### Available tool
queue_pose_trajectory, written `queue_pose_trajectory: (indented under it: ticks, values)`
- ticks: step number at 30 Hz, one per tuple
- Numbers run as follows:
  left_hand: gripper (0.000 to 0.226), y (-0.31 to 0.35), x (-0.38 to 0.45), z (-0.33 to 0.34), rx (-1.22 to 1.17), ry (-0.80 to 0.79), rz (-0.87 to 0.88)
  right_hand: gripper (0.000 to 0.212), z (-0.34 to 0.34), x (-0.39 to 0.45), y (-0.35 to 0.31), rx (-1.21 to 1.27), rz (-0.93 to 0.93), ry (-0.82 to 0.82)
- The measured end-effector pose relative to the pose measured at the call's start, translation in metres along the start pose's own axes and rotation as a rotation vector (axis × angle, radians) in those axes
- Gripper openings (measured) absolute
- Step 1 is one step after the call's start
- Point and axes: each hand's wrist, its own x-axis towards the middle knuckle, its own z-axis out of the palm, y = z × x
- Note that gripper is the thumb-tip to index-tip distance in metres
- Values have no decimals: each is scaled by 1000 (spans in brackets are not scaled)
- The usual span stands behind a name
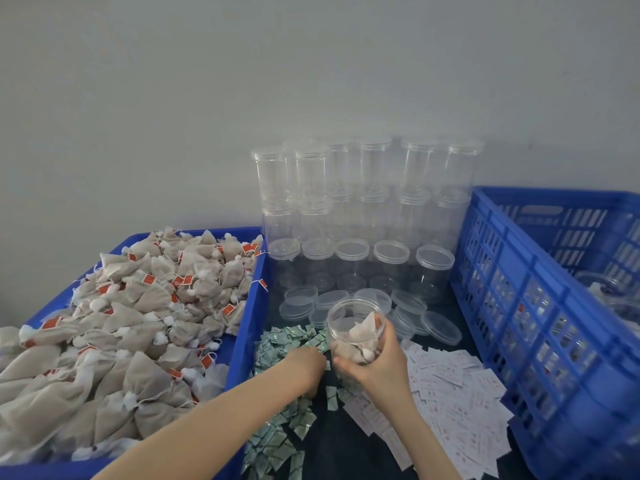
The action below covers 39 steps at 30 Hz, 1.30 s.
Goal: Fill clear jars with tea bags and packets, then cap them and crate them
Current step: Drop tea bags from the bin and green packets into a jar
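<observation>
Item: jar, clear, uncapped, standing roughly upright on the dark surface, mouth up and tipped a little toward the wearer. Several tea bags inside — exact number not readable.

Right hand: grip wrapped round the jar's lower half, fingers curled on the wall.

Left hand: just left of the jar, fingers bent down into the green packets; whether one is already pinched cannot be told, fingertips hidden.

Key relation: the packets lie directly left of the jar, touching its base, and the left hand is the nearer one; the jar's long axis is vertical, so a packet must likely be lifted up and over the rim.

Counts, taken from the jar:
- Left: one blue tray heaped with tea bags — too many to count.
- Behind: loose lids, about ten; empty jars, five in the front row, more stacked behind.
- Right: white slips, a scattered pile; one blue crate, filled jars dimly visible inside.
</observation>
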Motion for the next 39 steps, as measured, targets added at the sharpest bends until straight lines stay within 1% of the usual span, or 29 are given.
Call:
queue_pose_trajectory:
  ticks: [3, 5, 8, 11, 13, 14, 16, 20, 23, 26, 30, 33, 35, 37, 38, 39]
  values:
    - [38, -3, -4, -7, -60, -8, -33, 84, -3, -1, 2, -7, 4, -3]
    - [39, -10, -8, -16, -96, 52, -58, 90, -5, -2, 3, -27, 8, -12]
    - [32, -28, -17, -40, -209, 230, -89, 96, -8, -2, 5, -37, 16, -19]
    - [31, -44, -32, -73, -354, 463, -113, 95, -8, -3, 6, -61, 5, -37]
    - [33, -43, -40, -91, -390, 592, -86, 96, -9, -5, 5, -70, -1, -38]
    - [35, -40, -44, -97, -414, 627, -47, 96, -9, -5, 5, -76, -4, -36]
    - [34, -29, -52, -103, -441, 606, 50, 96, -11, -6, 5, -79, 5, -36]
    - [25, -6, -59, -101, -342, 440, 195, 99, -18, -5, 7, -85, 9, -35]
    - [22, 9, -53, -103, -188, 377, 194, 105, -21, -5, 6, -85, 10, -38]
    - [24, 13, -48, -107, -160, 349, 181, 105, -24, -7, 9, -74, 12, -45]
    - [30, 15, -41, -106, -161, 416, 218, 98, -28, -7, 11, -49, 9, -30]
    - [29, 17, -34, -106, -213, 528, 231, 89, -35, -5, 11, -40, 1, -3]
    - [25, 14, -30, -108, -383, 660, 189, 86, -42, -4, 12, -27, 10, 16]
    - [23, 10, -20, -109, -618, 775, 98, 88, -51, -3, 13, -25, 15, 49]
    - [23, 10, -12, -108, -707, 791, 45, 90, -55, -3, 14, -23, 17, 71]
    - [23, 10, -3, -104, -743, 775, 1, 92, -60, -2, 14, -16, 21, 93]
